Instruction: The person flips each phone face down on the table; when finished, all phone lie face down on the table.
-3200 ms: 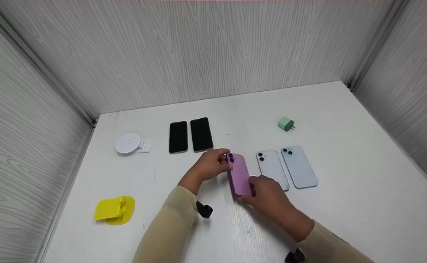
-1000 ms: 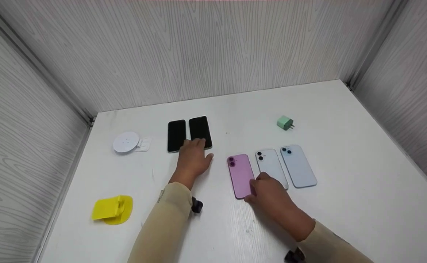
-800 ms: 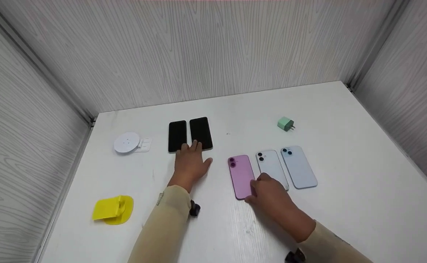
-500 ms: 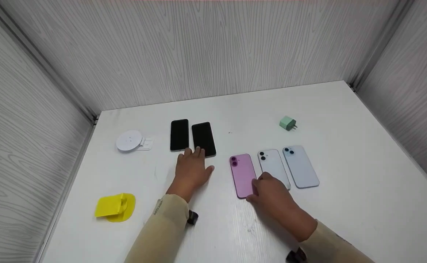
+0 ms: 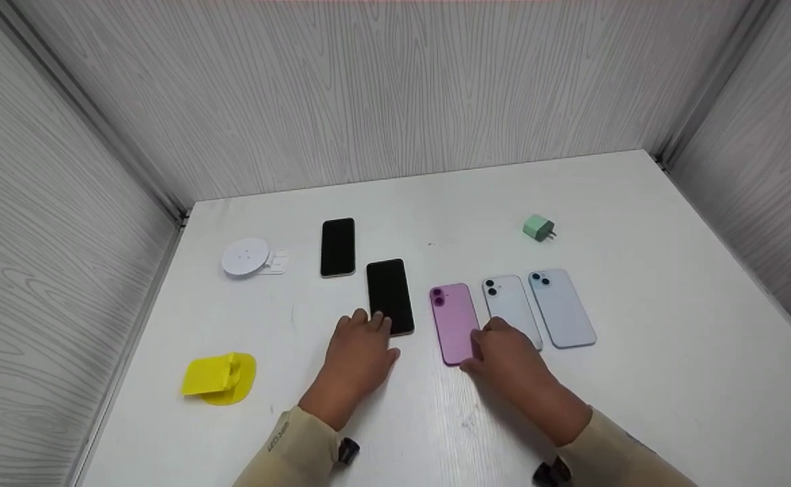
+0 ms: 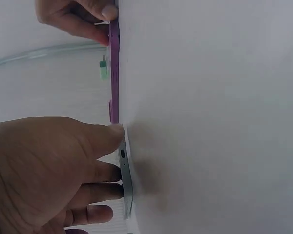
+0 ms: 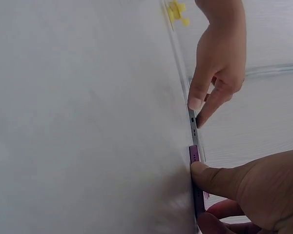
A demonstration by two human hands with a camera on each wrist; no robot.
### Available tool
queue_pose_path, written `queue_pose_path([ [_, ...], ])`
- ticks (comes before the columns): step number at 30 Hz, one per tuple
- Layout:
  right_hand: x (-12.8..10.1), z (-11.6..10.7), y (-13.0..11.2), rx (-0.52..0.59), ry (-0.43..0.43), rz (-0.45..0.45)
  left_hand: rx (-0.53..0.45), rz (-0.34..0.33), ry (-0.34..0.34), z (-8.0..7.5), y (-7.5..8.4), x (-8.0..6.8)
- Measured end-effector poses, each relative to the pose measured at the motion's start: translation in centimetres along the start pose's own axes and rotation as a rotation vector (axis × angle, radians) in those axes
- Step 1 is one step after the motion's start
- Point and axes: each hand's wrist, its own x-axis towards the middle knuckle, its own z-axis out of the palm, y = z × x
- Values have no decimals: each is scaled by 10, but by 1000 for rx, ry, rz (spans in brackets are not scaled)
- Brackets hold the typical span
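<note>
My left hand [image 5: 363, 341] lies flat with straight fingers pressing on the near end of a black phone [image 5: 390, 295], which lies screen up. The left wrist view shows these fingers [image 6: 105, 192] on top of that phone's thin edge [image 6: 126, 180]. My right hand [image 5: 500, 348] pinches the near right corner of a purple phone [image 5: 453, 318] that lies flat, back up. In the right wrist view its thumb [image 7: 210, 176] presses against the purple phone's end [image 7: 196, 155]. Both phones lie side by side, a small gap apart.
A second black phone [image 5: 338, 247] lies further back. White [image 5: 510, 308] and pale blue [image 5: 562, 308] phones lie right of the purple one. A white round disc [image 5: 247, 257], a yellow stand [image 5: 220, 377] and a green charger plug [image 5: 538, 228] sit on the white table [image 5: 639, 379], walled on three sides.
The left hand let go of the purple phone, reached to the right black phone and slid it towards me, next to the purple one. The right hand stayed on the purple phone's corner.
</note>
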Motion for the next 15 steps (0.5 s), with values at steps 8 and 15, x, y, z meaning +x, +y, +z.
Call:
queue_pose_path([
  [8,0,-1,-2,-6,-18,20,137,119,57,-9,9,-29],
  [15,1,2,-1,-29,-15,10,107,168,90,-11,13,-42],
])
